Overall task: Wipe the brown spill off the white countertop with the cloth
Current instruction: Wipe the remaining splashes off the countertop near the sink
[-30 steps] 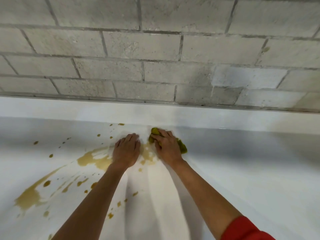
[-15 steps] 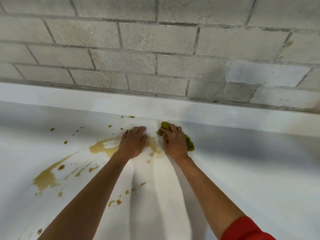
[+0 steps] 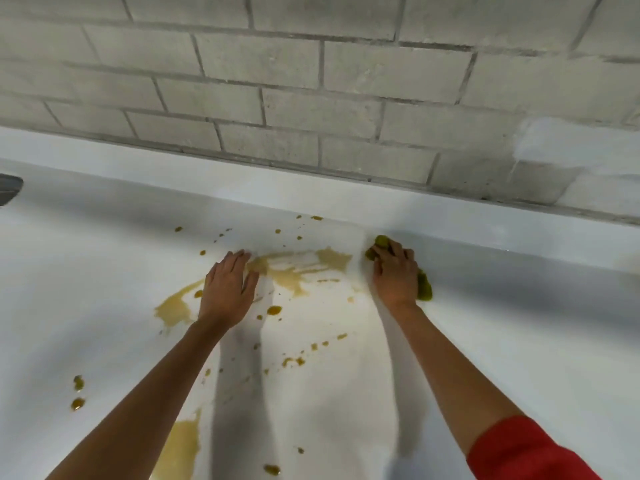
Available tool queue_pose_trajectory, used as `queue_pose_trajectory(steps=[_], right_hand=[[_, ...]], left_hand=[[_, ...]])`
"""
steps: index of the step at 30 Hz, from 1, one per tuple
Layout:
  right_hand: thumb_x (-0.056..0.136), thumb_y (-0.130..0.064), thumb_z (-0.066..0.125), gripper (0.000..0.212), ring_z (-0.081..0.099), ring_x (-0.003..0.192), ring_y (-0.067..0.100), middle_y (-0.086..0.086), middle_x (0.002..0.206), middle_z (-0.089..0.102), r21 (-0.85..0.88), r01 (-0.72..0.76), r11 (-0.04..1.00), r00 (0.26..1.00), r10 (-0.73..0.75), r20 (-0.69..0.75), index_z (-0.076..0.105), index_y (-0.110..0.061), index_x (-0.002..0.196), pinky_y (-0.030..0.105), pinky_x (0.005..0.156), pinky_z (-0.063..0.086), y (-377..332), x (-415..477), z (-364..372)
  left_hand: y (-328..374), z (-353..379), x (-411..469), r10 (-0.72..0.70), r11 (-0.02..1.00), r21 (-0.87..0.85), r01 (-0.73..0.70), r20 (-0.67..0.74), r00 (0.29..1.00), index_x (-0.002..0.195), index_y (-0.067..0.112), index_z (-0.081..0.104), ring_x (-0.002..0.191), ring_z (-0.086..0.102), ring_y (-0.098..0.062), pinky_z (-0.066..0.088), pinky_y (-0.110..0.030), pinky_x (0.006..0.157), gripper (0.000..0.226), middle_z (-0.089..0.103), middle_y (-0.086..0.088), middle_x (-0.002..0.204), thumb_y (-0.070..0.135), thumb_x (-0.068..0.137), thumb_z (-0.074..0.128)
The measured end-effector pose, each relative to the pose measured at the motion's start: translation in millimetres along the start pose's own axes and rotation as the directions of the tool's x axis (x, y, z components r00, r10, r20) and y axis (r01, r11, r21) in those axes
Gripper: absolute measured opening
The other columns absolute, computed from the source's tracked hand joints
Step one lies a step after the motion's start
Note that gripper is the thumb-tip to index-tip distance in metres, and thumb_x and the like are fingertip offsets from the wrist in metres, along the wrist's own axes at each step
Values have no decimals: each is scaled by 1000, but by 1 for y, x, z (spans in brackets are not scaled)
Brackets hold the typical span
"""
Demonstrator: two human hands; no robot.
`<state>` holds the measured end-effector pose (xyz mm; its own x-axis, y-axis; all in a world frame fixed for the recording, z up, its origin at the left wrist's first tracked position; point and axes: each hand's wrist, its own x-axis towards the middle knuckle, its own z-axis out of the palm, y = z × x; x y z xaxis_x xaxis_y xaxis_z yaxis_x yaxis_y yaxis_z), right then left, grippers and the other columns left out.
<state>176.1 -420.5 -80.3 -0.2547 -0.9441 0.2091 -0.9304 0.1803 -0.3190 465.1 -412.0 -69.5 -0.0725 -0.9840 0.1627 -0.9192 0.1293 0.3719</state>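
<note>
A brown spill spreads in smears, puddles and drops over the white countertop. My right hand presses a green cloth onto the counter at the right end of the spill, close to the raised back ledge; its fingers curl over the cloth, which shows only at the fingertips and beside the wrist. My left hand lies flat on the counter with straight fingers at the left part of the smear, holding nothing.
A white back ledge runs below a grey block wall. A dark object shows at the far left edge. More brown puddles and drops lie near the bottom left. A red sleeve covers my right upper arm.
My two hands have moved apart: the right hand with the cloth has slid right, uncovering a smeared brown patch between them. The view has shifted, showing more counter at the lower left.
</note>
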Motion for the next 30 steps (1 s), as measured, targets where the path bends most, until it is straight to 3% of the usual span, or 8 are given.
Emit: queue_pose_trajectory(steps=[4,8,12,16,19,23,25,30], right_hand=[[92,-17,47,33,47,113,32,9,134,52,101,228,968,973,-230,11,59,-17,122,40,92,41,-51,-31,9],[89,-16,57,27,52,109,27,3,130,58,273,397,877,908,-418,21,67,-21,114,39,96,44,-37,-69,-7],[86,-7,58,28,53,105,37,14,125,60,176,173,969,984,-163,-69,68,-13,112,41,93,45,-9,-59,-17],[94,-15,45,32,44,113,35,12,135,49,66,-67,996,996,71,-60,58,-10,123,41,93,38,-42,-26,2],[96,-18,42,34,42,117,33,9,138,45,58,-17,998,1000,17,-7,55,-14,126,42,94,37,-85,-14,19],[92,-17,52,30,48,111,29,7,132,55,213,277,937,957,-289,30,63,-20,119,39,97,40,-112,-44,26],[90,-16,57,28,50,109,26,4,128,58,274,344,898,932,-363,20,65,-23,116,32,97,40,-96,-60,19],[91,-15,54,28,48,113,34,11,128,57,122,99,988,995,-96,-32,65,-18,117,38,98,39,-60,-36,12]], left_hand=[[-21,-8,3,-15,1000,17,14,25,1000,142,10,35,141,27,-24,20,-40,116,49,37,-8,149,34,98,34],[-35,-9,11,21,999,30,-24,76,997,140,11,38,137,33,-24,22,-39,114,48,40,-7,147,36,99,33],[-40,-11,13,59,998,0,-59,78,995,134,12,46,129,43,-26,28,-39,109,44,47,-7,142,35,98,36],[-44,-12,15,86,996,-8,-85,89,992,134,12,46,125,46,-27,31,-38,107,45,49,-7,139,36,98,35],[-45,-13,17,114,993,21,-116,88,990,131,10,47,119,50,-27,35,-37,102,44,53,-7,134,36,98,35],[-48,-16,20,172,980,84,-179,83,982,125,10,51,111,52,-26,37,-35,94,42,57,-7,126,36,98,35],[-51,-17,23,193,977,76,-200,93,977,124,10,52,110,53,-26,38,-36,94,41,57,-7,125,36,98,35],[-53,-17,24,204,976,58,-211,105,973,125,9,51,112,51,-26,39,-37,92,42,56,-6,127,37,98,34]])
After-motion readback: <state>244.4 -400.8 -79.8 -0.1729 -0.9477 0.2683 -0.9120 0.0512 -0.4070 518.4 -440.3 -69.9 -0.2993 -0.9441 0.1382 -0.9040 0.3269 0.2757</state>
